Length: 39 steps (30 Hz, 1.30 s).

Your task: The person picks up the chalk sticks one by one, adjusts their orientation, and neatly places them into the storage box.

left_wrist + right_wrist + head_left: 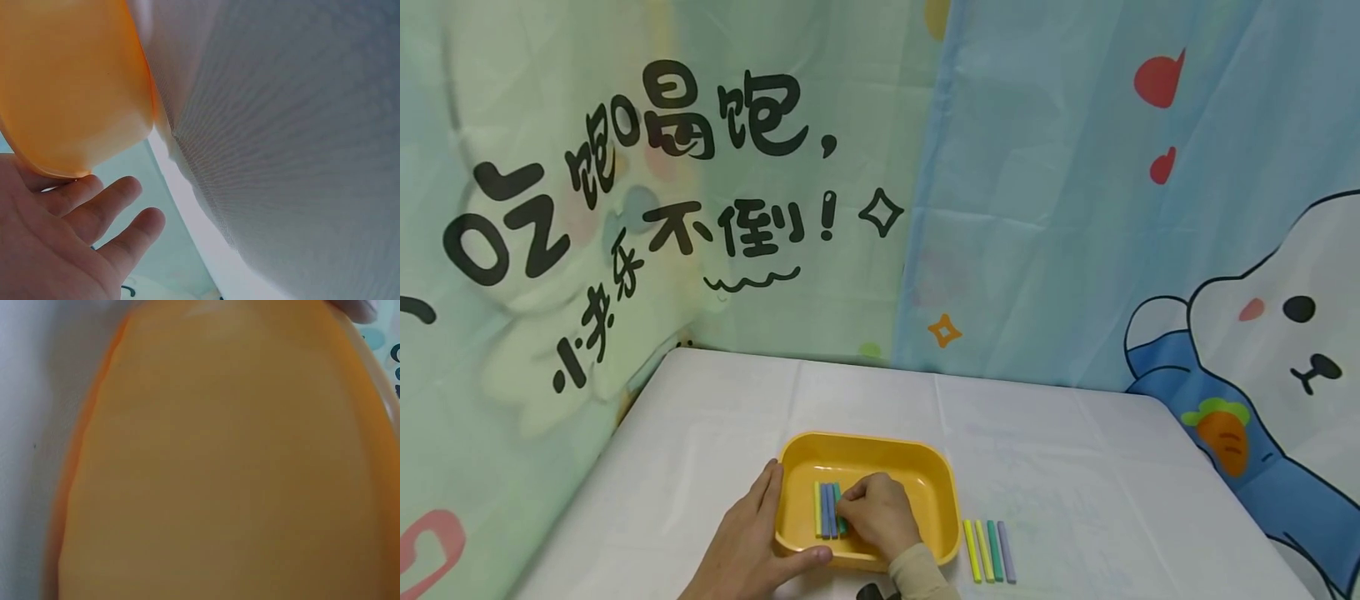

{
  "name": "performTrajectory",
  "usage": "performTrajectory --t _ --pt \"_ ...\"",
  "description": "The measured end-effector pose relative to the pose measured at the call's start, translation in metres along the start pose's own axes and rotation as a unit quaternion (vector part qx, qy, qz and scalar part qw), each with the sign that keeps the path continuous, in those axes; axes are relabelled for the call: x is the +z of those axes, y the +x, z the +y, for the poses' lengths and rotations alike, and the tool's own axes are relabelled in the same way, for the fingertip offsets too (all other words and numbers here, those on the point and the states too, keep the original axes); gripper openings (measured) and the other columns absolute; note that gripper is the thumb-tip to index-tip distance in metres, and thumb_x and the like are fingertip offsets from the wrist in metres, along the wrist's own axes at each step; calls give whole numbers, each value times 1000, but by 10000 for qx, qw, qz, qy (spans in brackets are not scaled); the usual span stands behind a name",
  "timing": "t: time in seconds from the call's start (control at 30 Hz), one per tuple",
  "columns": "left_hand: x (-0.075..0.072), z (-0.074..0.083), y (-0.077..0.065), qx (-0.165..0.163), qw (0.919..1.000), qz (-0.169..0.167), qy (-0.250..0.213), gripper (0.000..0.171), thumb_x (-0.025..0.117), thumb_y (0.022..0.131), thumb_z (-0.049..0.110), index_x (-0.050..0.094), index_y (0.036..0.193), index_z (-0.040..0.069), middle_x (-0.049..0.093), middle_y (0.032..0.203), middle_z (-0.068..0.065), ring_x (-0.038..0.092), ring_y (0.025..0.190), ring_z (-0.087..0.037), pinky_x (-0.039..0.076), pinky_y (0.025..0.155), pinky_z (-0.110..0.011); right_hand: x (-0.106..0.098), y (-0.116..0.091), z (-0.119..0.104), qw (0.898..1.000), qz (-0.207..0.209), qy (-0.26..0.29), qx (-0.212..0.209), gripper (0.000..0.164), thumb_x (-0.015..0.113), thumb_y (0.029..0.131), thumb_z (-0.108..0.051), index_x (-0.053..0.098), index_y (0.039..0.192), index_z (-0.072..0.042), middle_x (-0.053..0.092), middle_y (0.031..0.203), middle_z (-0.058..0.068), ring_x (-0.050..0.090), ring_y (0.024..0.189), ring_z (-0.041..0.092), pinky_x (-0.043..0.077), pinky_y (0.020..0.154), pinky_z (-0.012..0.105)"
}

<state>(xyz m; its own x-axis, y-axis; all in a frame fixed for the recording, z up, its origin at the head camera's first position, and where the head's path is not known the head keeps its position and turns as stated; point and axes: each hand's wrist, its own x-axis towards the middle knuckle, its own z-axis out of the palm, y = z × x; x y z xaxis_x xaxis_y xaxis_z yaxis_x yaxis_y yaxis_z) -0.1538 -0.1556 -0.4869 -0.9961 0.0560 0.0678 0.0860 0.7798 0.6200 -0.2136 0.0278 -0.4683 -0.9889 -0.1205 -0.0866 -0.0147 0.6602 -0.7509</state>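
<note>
Tablecloth (1112, 483): four chalks (996, 552) remain, we judge; four in yellow tray (868, 454). Left hand (752, 529) spread, right hand (880, 512) pinching green chalk (842, 525).

From the head we look forward and down at the yellow tray (928, 492). Both wrist views share it: the left low, tilted and close, the right so near that the tray fills most of the frame

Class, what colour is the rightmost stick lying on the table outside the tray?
Light purple; the stick shows best in the head view.
</note>
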Motion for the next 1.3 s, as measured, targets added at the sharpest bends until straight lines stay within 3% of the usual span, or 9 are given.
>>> performTrajectory --t 0.33,0.63,0.87,1.07,1.3 --pt "1 0 0 -16 10000 -10 34 125 63 78 81 20 159 -4 24 164 -21 39 142 -38 38 114 -53 0 0 -1 9997 -58 40 220 4 76 79 -9 75 77 -5 67 74 1 58 66 14 50 57 25" --pt "0 2 0 -52 10000 -9 40 125 64 78 80 20 159 -4 24 164 -22 39 143 -39 38 114 -53 -2 -5 0 9997 95 222 28 5 74 77 -10 72 77 -5 65 71 1 57 63 14 49 54 25" --pt "1 4 0 -119 9999 -87 -53 125 64 78 80 18 159 -4 23 164 -23 37 144 -38 36 115 -53 -4 -8 5 9991 163 385 22 12 73 82 -14 71 86 -3 66 75 2 58 63 15 51 55 28" --pt "2 4 -1 -115 9999 -97 -70 125 65 79 79 17 159 -4 23 164 -23 35 145 -38 35 116 -52 -14 -14 8 9988 125 460 75 16 74 85 -20 73 91 -5 68 78 0 58 68 14 52 60 29" --pt "2 6 0 -230 9995 -155 -117 127 63 77 82 15 160 -3 21 165 -22 34 146 -38 34 116 -53 -27 -19 10 9987 403 286 157 15 76 85 -20 74 91 -7 68 79 -1 59 69 13 53 62 29"
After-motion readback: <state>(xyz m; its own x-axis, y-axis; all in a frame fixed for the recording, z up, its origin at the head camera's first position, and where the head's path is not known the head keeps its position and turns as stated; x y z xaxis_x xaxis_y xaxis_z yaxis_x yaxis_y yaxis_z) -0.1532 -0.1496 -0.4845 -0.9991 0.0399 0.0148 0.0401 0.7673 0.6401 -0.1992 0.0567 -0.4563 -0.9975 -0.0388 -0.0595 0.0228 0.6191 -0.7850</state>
